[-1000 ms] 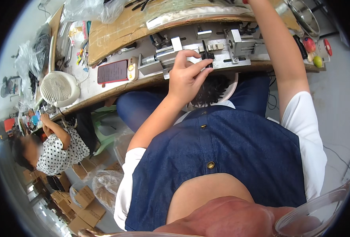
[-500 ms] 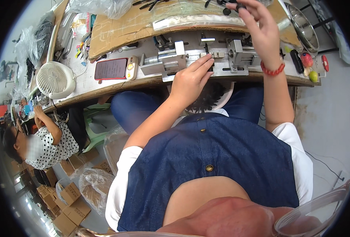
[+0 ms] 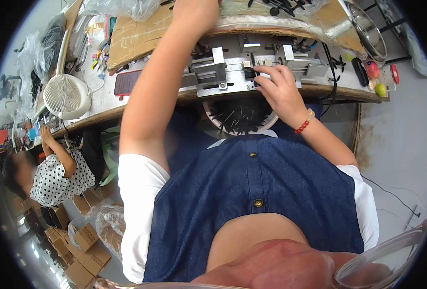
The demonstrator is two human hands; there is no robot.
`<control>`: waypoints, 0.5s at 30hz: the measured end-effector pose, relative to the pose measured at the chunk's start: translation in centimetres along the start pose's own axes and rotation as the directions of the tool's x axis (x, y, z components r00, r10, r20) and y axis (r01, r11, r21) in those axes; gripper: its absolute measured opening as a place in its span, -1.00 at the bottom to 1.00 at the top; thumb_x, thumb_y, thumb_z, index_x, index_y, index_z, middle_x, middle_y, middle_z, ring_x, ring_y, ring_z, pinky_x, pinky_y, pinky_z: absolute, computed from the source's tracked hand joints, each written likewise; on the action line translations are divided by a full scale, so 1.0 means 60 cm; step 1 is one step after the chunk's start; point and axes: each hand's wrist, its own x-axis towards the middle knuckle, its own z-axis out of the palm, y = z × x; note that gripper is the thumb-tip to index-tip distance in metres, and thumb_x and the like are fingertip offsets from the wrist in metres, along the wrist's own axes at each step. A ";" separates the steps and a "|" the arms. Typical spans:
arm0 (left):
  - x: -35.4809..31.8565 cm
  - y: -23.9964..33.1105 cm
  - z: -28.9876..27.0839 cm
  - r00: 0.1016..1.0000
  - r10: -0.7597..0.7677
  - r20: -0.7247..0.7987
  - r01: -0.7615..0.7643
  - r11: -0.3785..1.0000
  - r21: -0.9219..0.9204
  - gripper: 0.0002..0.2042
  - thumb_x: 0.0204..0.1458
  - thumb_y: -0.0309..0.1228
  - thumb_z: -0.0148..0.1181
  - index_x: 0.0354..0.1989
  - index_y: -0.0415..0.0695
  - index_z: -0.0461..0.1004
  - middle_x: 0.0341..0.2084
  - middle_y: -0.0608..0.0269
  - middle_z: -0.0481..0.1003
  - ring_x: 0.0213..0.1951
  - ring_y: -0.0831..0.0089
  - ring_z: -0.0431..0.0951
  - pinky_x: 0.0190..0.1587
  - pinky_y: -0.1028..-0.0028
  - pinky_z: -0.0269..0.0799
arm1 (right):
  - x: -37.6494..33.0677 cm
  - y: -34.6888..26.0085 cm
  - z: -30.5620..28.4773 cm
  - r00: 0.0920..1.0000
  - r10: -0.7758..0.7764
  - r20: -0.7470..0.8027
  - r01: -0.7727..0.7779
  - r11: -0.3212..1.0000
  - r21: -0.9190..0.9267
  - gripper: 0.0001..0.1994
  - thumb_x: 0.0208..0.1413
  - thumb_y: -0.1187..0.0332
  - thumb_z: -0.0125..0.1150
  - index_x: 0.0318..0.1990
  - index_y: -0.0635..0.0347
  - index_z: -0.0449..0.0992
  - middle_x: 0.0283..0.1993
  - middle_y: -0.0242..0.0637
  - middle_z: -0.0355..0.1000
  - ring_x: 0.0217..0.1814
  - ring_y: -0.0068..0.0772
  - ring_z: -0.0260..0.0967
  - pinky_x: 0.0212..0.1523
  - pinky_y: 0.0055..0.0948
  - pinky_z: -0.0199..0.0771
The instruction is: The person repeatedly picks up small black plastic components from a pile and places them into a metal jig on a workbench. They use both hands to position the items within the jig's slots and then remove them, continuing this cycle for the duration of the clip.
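A metal jig [image 3: 223, 72] with sliding blocks lies on the bench right in front of me. My right hand [image 3: 281, 89], with a red bead bracelet on the wrist, rests on the jig's middle; its fingertips pinch a small dark part at the slot. My left arm [image 3: 160, 82] stretches over the jig toward the far side of the bench, and the hand leaves the picture at the upper edge. Below the bench edge, a white bowl [image 3: 213, 120] on my lap holds several thin black pieces. More black parts [image 3: 281, 7] lie on plastic at the far edge.
A white desk fan [image 3: 66, 94] and a dark red flat device [image 3: 126, 82] stand to the left, with cardboard [image 3: 136, 33] behind them. A steel bowl [image 3: 367, 24] and small fruits [image 3: 374, 79] sit at the right. Another person [image 3: 54, 173] sits lower left, near floor cartons [image 3: 85, 241].
My right hand came back from the far pile of black parts down to the jig. My left hand left the jig and reached far forward, out of the picture.
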 end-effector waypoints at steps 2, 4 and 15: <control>0.020 -0.005 0.003 0.978 -0.090 0.187 0.091 0.996 0.005 -0.90 0.02 -0.45 0.16 -0.33 -0.12 0.58 -0.27 0.10 0.56 -0.04 0.08 0.50 -0.04 0.14 0.52 | -0.001 0.007 0.011 1.000 -0.025 0.001 0.025 0.996 -0.091 -0.80 0.09 0.41 0.26 -0.11 0.14 0.54 0.20 -0.34 0.47 0.14 -0.12 0.34 0.17 -0.16 0.40; 0.022 -0.012 0.010 0.977 -0.083 0.198 0.078 0.996 0.033 -0.90 0.05 -0.43 0.15 -0.33 -0.11 0.59 -0.29 0.11 0.56 -0.05 0.09 0.52 -0.06 0.15 0.52 | 0.001 0.007 0.013 0.999 -0.038 0.000 0.037 0.989 -0.143 -0.81 0.09 0.41 0.22 -0.13 0.13 0.54 0.20 -0.36 0.47 0.13 -0.15 0.34 0.15 -0.19 0.40; 0.013 -0.013 -0.023 0.944 -0.161 0.289 0.230 0.947 -0.223 -0.83 0.05 -0.44 0.20 -0.27 -0.15 0.69 -0.26 0.01 0.59 -0.11 0.03 0.60 -0.01 0.13 0.51 | 0.017 0.002 -0.009 0.999 -0.036 0.022 0.039 0.993 -0.111 -0.75 0.09 0.31 0.35 -0.08 0.08 0.56 0.22 -0.41 0.47 0.16 -0.21 0.33 0.10 -0.23 0.32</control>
